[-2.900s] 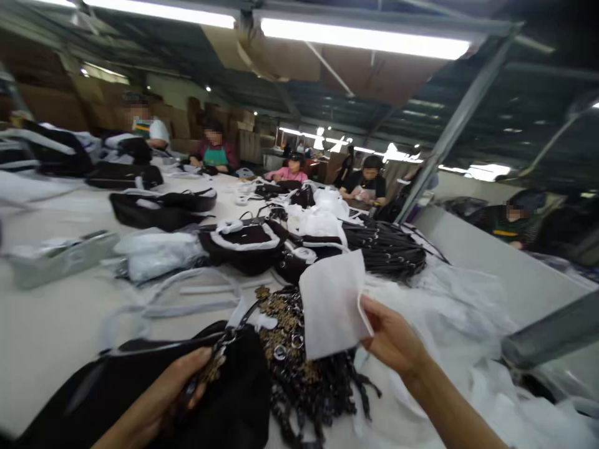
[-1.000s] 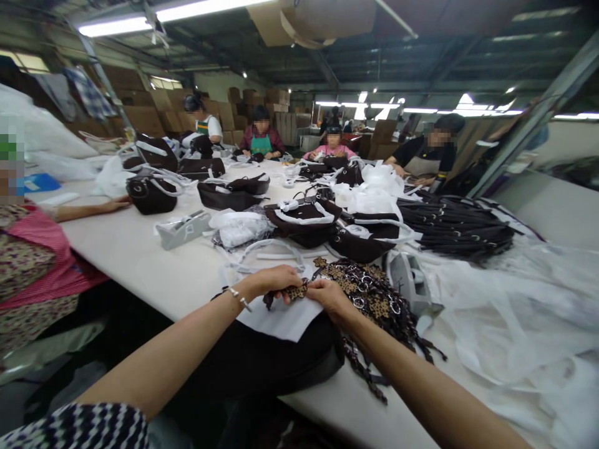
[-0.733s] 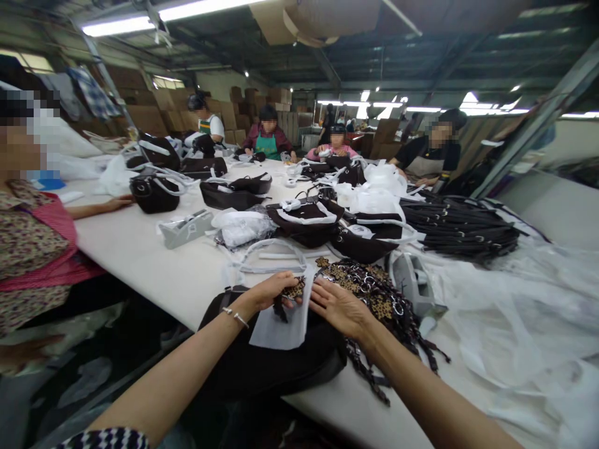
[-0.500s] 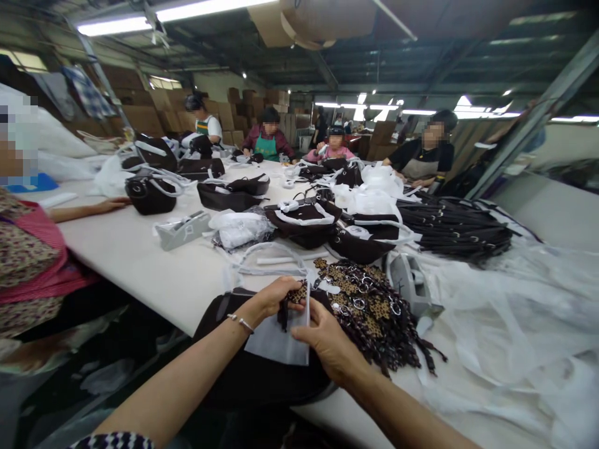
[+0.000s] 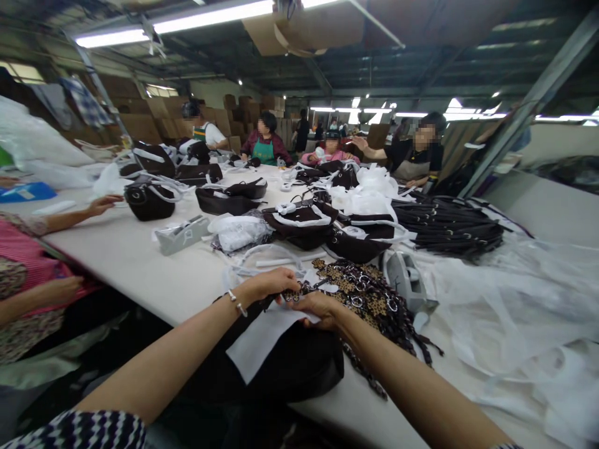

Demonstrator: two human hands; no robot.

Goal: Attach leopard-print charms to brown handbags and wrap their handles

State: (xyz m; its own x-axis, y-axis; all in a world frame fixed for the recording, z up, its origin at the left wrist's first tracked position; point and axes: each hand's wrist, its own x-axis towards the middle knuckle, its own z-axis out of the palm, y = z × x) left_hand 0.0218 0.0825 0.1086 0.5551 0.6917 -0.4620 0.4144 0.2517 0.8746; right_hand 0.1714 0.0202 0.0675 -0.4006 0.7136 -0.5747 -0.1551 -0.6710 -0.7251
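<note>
A dark brown bag (image 5: 299, 368) lies at the table's front edge, below my hands. My left hand (image 5: 271, 284) is closed on a patterned charm (image 5: 292, 295) with metal and dark cord parts. Close beside it, my right hand (image 5: 322, 308) pinches a white sheet (image 5: 257, 343), with its fingertips also by the charm. The sheet slants down to the left across the bag, and its upper edge is partly covered by my fingers. Just beyond my right hand is a heap of similar charms (image 5: 369, 293) with rings and dark cords.
A grey tape dispenser (image 5: 409, 280) stands right of the heap, another dispenser (image 5: 182, 234) to the left. Dark bags (image 5: 302, 221) with white wrapping cover the table's middle. Black straps (image 5: 449, 224) and white sheeting (image 5: 505, 337) lie at right. Several co-workers sit around the table.
The white sheet has swung from upright at the right hand to slanting down-left. My right hand has moved up beside the left at the charm. A co-worker at far right has raised a hand.
</note>
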